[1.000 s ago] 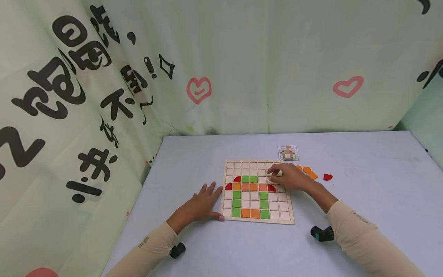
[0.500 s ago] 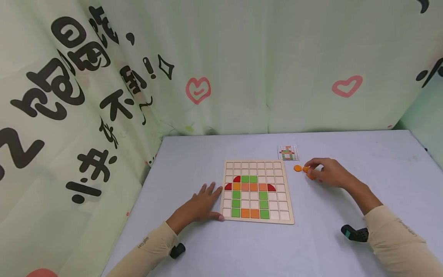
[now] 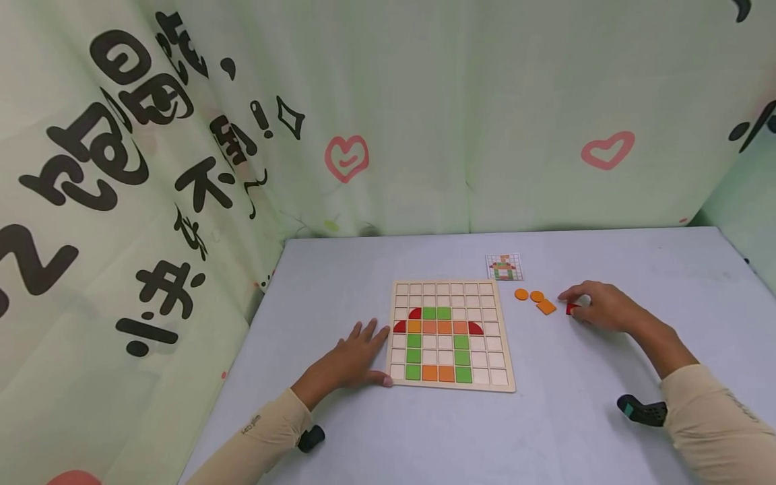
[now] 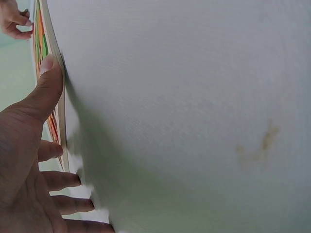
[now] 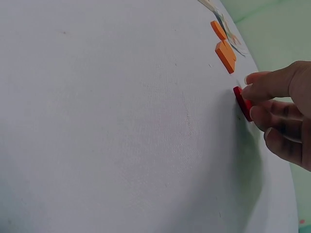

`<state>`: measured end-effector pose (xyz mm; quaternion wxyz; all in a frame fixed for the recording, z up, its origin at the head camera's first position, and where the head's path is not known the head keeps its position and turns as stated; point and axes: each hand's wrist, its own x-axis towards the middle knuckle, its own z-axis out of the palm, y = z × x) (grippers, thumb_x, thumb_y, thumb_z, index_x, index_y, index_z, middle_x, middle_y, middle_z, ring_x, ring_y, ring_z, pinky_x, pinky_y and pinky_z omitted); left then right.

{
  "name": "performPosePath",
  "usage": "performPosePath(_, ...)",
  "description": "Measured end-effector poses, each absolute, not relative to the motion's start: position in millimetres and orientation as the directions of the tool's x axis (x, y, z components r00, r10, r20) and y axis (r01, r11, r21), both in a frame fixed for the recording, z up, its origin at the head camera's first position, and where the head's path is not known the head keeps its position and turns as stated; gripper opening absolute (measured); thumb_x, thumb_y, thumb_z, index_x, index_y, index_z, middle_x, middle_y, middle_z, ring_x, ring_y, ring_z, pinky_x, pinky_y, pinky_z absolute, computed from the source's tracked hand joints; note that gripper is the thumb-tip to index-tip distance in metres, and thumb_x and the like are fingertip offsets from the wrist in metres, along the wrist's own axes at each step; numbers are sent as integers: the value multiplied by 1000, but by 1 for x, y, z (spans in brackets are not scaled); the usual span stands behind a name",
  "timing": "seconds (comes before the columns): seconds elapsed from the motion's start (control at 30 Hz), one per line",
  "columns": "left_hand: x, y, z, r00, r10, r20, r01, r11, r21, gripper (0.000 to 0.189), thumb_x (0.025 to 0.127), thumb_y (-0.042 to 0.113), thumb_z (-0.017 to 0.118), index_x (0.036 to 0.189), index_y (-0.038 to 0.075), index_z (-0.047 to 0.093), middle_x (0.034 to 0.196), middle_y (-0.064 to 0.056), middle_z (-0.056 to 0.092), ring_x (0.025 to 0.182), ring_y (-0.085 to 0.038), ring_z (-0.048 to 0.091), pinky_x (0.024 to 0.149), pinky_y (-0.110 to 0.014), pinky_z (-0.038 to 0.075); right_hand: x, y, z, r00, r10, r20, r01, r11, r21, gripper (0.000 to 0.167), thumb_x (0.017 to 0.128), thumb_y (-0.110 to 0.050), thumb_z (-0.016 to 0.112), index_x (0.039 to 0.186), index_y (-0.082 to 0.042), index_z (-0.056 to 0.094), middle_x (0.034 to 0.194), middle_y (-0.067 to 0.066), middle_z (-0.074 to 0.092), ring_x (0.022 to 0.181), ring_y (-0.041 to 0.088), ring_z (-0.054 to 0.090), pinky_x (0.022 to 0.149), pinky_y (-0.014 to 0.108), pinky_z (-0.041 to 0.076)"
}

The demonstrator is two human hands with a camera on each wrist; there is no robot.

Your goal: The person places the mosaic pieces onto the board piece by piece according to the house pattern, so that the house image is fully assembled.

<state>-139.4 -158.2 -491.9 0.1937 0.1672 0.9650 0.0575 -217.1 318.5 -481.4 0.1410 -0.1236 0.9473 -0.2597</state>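
My right hand (image 3: pixel 612 306) is at the table's right side, thumb and fingertips pinching a small red quarter-circle tile (image 5: pixel 239 99) that lies on the cloth. The fingers partly cover it. My left hand (image 3: pixel 356 358) rests spread beside the wooden grid board (image 3: pixel 457 389), its thumb touching the lower left corner and its fingertips near the left edge. Green, orange and red tiles fill some of the board's squares, with a red one (image 3: pixel 475 329) at the right end of the orange row. Left of my right hand lie two orange discs (image 3: pixel 521 294) and an orange square tile (image 3: pixel 546 307).
A small pattern card (image 3: pixel 504 267) lies just beyond the board's far right corner. Pale cloth covers the table (image 3: pixel 667 269). A light green curtain (image 3: pixel 461 121) with hearts and black lettering hangs behind and to the left.
My right hand has left the board empty, moved right past the orange tiles, and now pinches the red tile. My left hand has stayed at the board's left edge.
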Motion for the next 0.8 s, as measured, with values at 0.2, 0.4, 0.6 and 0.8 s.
performPosePath(0.2,-140,-158,-493,-872,347,-347,301,936,180,104,78,63,76,159,18,29,166,-14,25,151,-44,23,107,-69,37,-217,323,-480,-928,-314,-200,-176,842,-509,33,89,-6,69,120,5,67,103,17,68,103,39,56,85,54,53)
performPosePath(0.4,-139,-158,-492,-872,344,-349,296,937,185,104,78,62,76,160,19,29,166,-14,24,151,-44,22,108,-69,36,-215,328,-479,-927,-305,-217,-163,851,-500,29,89,-12,72,113,4,69,95,10,67,94,30,57,75,38,50)
performPosePath(0.6,-139,-158,-492,-873,341,-348,292,938,186,104,78,62,77,160,19,29,166,-14,24,152,-44,22,108,-69,36,-215,331,-478,-922,-301,-242,-149,854,-498,27,90,-13,72,111,3,69,90,6,64,88,25,54,69,30,46)
performPosePath(0.8,-139,-158,-493,-876,338,-345,291,939,183,105,77,61,77,160,19,28,167,-13,23,152,-44,21,108,-69,36,-211,332,-480,-921,-298,-249,-141,854,-501,28,88,-12,74,112,2,70,97,12,67,98,36,56,79,46,54)
